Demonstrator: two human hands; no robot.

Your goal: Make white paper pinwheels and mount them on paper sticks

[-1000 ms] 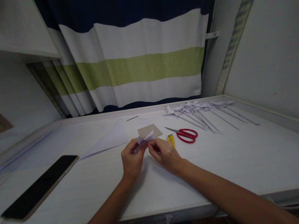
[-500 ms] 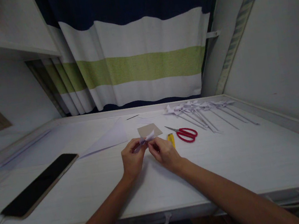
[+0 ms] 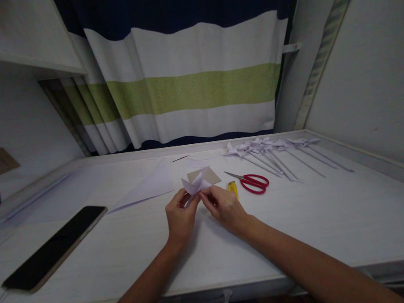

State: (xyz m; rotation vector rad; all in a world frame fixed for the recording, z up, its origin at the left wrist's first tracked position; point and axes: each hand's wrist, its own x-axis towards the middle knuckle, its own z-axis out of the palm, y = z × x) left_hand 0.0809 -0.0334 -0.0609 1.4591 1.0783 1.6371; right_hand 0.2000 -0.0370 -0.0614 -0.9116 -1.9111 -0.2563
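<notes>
Between my two hands is a small white folded paper pinwheel [image 3: 194, 185], its pointed blades standing up above my fingers. My left hand [image 3: 180, 214] is closed on its left side, fingers curled round the paper. From the right, my right hand [image 3: 225, 202] pinches its lower edge with thumb and forefinger. Just behind the pinwheel lies a square of grey-beige card [image 3: 211, 174]. A yellow cutter [image 3: 233, 188] sticks out from behind my right hand, and red-handled scissors [image 3: 254, 183] lie to its right.
Several paper pinwheels on sticks [image 3: 262, 146] lie at the back right. A large white paper sheet [image 3: 142, 188] and a thin dark rod [image 3: 181, 158] are at the back. On the left lies a black phone [image 3: 55, 248] with a cable. A curtain [image 3: 196, 89] hangs behind the desk.
The paper has turned up between my fingers, so its blades now show more widely spread. My hands stay in nearly the same place; the view has shifted slightly.
</notes>
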